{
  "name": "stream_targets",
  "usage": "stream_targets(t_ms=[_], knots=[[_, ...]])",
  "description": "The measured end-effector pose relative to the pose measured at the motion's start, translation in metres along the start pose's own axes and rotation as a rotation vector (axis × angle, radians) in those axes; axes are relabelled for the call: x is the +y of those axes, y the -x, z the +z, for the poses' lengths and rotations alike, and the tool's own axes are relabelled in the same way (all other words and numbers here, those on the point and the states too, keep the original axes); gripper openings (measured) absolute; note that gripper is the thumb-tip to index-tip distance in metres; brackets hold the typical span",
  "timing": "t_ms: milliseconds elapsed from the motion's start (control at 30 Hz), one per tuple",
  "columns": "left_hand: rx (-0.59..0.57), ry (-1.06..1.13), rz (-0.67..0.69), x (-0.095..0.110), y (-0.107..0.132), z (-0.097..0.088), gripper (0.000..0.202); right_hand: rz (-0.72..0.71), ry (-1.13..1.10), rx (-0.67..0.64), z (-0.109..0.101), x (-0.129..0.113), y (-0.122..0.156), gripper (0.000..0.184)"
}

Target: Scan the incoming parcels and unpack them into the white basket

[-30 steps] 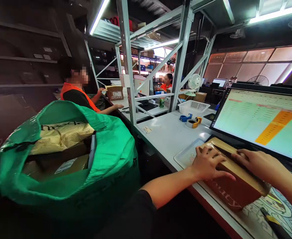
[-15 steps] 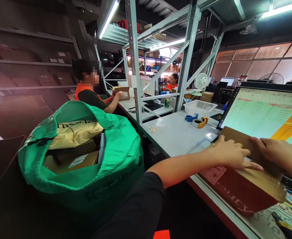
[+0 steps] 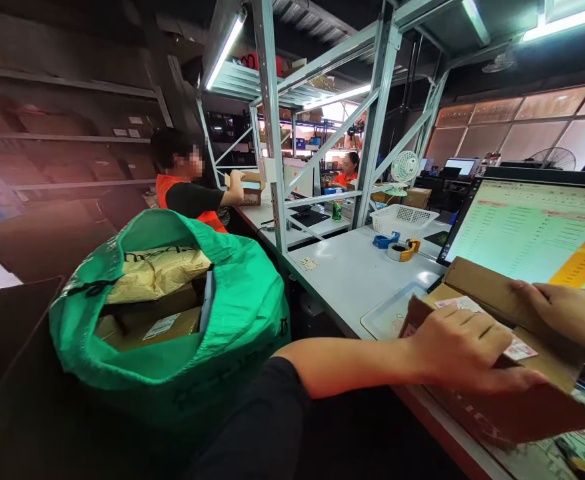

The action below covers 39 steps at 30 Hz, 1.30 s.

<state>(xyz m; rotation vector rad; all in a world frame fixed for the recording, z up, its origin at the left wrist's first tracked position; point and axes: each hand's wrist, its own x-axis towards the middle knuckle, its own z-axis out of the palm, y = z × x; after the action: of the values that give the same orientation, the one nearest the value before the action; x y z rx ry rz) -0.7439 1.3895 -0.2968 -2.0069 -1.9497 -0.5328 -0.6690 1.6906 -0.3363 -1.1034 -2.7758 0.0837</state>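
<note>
In front of the monitor a brown cardboard box (image 3: 537, 410) with white lettering stands on the bench with its top flaps raised. My left hand (image 3: 465, 347) is closed over the near flap, its thumb lying along the flap. On the far side my right hand (image 3: 565, 313) grips the opposite flap, its fingers partly hidden behind the cardboard. Between the flaps, pink-and-white printed paper (image 3: 522, 348) shows inside the box. What lies beneath the paper is hidden.
A green sack (image 3: 242, 293) holding parcels stands at left. On the bench are tape dispensers (image 3: 400, 250), a white basket (image 3: 405, 217), a shallow tray (image 3: 382, 320) and a monitor (image 3: 522, 227). A metal rack post (image 3: 272, 133) rises from the bench. A co-worker (image 3: 187, 193) handles another box.
The box's top flaps have come up and apart, showing the printed paper inside. My left hand has moved from the closed top to the near flap. The co-worker's arm has lifted.
</note>
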Motion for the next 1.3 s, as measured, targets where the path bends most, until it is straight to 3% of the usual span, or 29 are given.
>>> stream_targets(t_ms=[67,200,300,367,433,467,500,533,600,667,767,867,967,1067,1167,1300], knots=[[0.010,-0.021,-0.005,0.007,0.026,0.004,0.076,0.043,0.006,-0.094,-0.001,-0.002,0.000,0.078],[0.074,-0.149,0.124,0.015,0.075,0.023,0.073,0.073,0.015,-0.110,0.000,-0.010,-0.002,0.088],[0.038,-0.184,0.181,0.012,0.085,0.019,0.073,0.018,0.032,-0.058,-0.003,-0.020,0.008,0.080],[-0.104,-0.099,0.171,0.002,0.067,0.002,0.069,-0.121,0.007,0.204,-0.009,-0.029,0.026,0.072],[-0.318,0.050,0.152,-0.014,0.031,-0.017,0.057,-0.260,-0.110,0.520,-0.014,-0.040,0.051,0.065],[-0.439,0.137,0.160,-0.025,0.009,-0.025,0.051,-0.317,-0.193,0.593,-0.015,-0.045,0.064,0.060],[-0.535,0.203,0.171,-0.036,-0.014,-0.029,0.043,-0.362,-0.279,0.573,-0.015,-0.050,0.077,0.053],[-0.616,0.251,0.188,-0.047,-0.036,-0.031,0.034,-0.399,-0.359,0.472,-0.014,-0.053,0.088,0.045],[-0.799,0.350,0.213,-0.064,-0.072,-0.025,0.020,-0.445,-0.472,0.162,-0.008,-0.056,0.104,0.035],[-0.905,0.428,0.224,-0.071,-0.094,-0.013,0.026,-0.456,-0.533,-0.056,-0.002,-0.054,0.111,0.034],[-0.925,0.420,0.247,-0.069,-0.103,0.003,0.021,-0.505,-0.548,-0.094,0.003,-0.047,0.114,0.037],[-0.909,0.321,0.272,-0.066,-0.097,0.011,0.015,-0.521,-0.556,-0.107,0.003,-0.043,0.114,0.039],[-0.792,0.199,0.215,-0.071,-0.086,0.010,0.013,-0.549,-0.569,-0.151,0.003,-0.044,0.115,0.043],[-0.663,0.059,0.077,-0.077,-0.071,0.004,0.039,-0.593,-0.540,-0.112,0.003,-0.048,0.117,0.043],[-0.663,0.034,-0.006,-0.077,-0.060,-0.002,0.069,-0.593,-0.521,-0.051,0.000,-0.053,0.125,0.042],[-0.642,0.055,-0.065,-0.073,-0.057,-0.001,0.085,-0.512,-0.518,0.029,-0.006,-0.055,0.133,0.046]])
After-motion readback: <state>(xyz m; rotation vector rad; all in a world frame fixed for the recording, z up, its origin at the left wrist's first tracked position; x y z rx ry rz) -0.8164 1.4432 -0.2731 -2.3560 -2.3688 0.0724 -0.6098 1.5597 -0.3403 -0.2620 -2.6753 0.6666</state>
